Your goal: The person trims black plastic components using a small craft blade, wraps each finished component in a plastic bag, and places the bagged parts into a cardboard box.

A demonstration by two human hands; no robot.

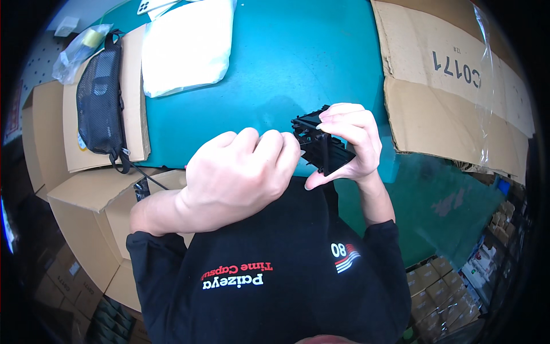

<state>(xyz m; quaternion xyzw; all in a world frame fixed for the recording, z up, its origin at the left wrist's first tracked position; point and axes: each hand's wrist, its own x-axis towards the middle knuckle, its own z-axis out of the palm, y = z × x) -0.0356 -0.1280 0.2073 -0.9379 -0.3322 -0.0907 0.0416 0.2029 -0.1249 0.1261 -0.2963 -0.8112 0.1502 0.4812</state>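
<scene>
A black plastic part (pixel 326 150) with an open, ribbed frame is in my right hand (pixel 358 135), just in front of my body near the table's edge. The fingers lie over its upper right side, with the thumb below. Against the part's left side, my left hand (pixel 240 163) is closed, knuckles up. Its curled fingers hide whatever they may be pinching. Behind both hands lies the green tabletop (pixel 303 51).
A white plastic bag (pixel 186 49) lies at the far left of the table. Beside it, a black mesh pouch (pixel 101 100) rests on flat cardboard. An open cardboard box (pixel 80 192) stands left of my left arm. Another large carton (pixel 452 109) is at the right.
</scene>
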